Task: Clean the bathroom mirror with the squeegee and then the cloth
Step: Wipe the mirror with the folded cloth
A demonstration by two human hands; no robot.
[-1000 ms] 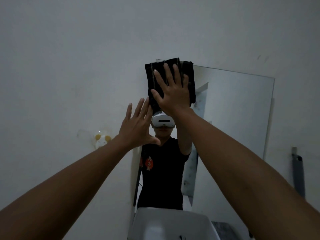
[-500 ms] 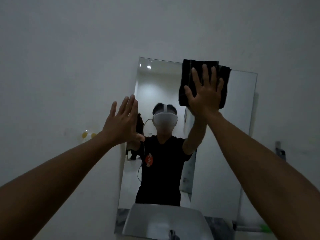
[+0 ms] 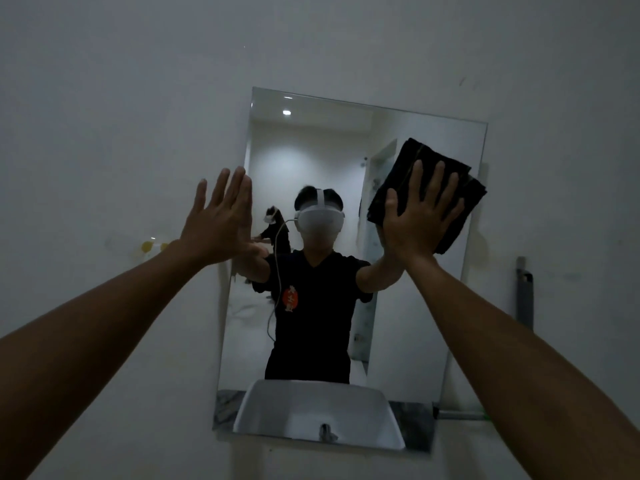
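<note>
The frameless rectangular mirror (image 3: 346, 150) hangs on a pale wall and reflects a person in a black shirt. My right hand (image 3: 415, 223) lies flat with fingers spread, pressing a folded black cloth (image 3: 400, 174) against the glass on the mirror's upper right side. The cloth's right corner reaches the mirror's right edge. My left hand (image 3: 218, 230) is open with fingers together, its palm toward the wall at the mirror's left edge, and holds nothing. Whether it touches the wall I cannot tell.
A white sink (image 3: 311, 410) shows at the mirror's bottom. A grey handled tool (image 3: 524, 292) hangs on the wall to the right. A thin rod with a green tip (image 3: 460, 415) lies at lower right. A small yellow fitting (image 3: 149, 245) sits on the left wall.
My right hand has swept the cloth from the mirror's top left corner across the top to the right, then down the right side. My left hand stayed by the left edge.
</note>
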